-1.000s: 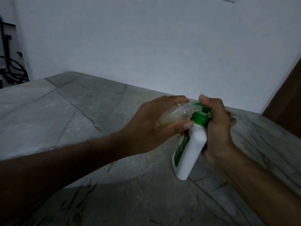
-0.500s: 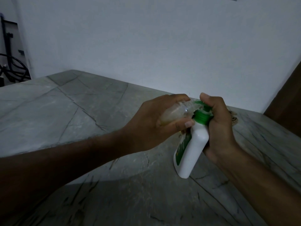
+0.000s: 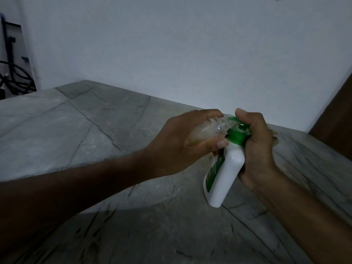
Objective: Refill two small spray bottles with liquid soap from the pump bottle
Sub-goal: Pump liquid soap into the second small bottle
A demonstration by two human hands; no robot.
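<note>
Above the grey stone counter (image 3: 80,130), left hand (image 3: 182,145) grips a small clear plastic spray bottle (image 3: 205,130) at the pump. Right hand (image 3: 255,149) wraps the tilted white pump bottle with green collar (image 3: 224,172), thumb on pump head. Filling step; next needs steady mouth-to-nozzle alignment.

Dim white wall (image 3: 190,54), grey stone slab (image 3: 76,130)

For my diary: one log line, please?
left hand: holds small clear bottle | right hand: grips pump bottle, tilted | thumb on pump
</note>
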